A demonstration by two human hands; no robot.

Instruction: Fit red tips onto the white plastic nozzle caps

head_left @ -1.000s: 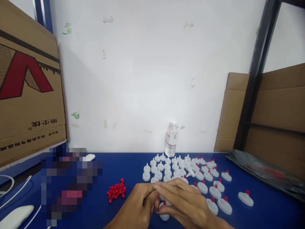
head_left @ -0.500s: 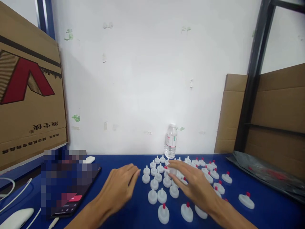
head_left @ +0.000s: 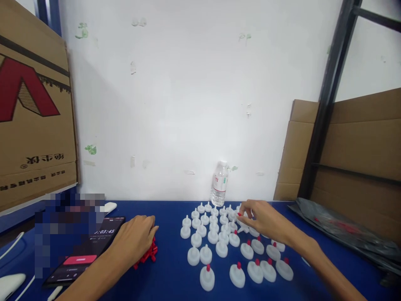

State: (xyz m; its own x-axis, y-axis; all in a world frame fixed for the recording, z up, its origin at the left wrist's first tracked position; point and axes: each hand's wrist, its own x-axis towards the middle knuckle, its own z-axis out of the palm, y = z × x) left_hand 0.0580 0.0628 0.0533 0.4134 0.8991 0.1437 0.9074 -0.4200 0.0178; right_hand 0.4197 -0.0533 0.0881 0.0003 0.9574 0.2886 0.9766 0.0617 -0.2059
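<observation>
My left hand (head_left: 138, 235) is low over a small pile of red caps (head_left: 151, 253), left of the middle. Its fingers are curled together with their tips turned away, so what they hold, if anything, is hidden. On the right, my right hand (head_left: 261, 218) pinches a white spout lid with a red tip, mostly covered by the fingers, at the back of the group. Plain white spout lids (head_left: 196, 240) stand in rows to its left. Several white lids with red tips (head_left: 237, 276) stand nearer the front, some under the right forearm.
A clear water bottle (head_left: 219, 184) stands against the white wall behind the lids. A phone (head_left: 90, 246) with a cable lies at left, below a large cardboard box (head_left: 34, 125). A dark plastic bag (head_left: 338, 230) lies at right, beside a black metal frame (head_left: 328, 92).
My left hand has moved left, and the red caps beside it are now visible. My right hand has moved right and back from the middle of the lids. The view has shifted slightly.
</observation>
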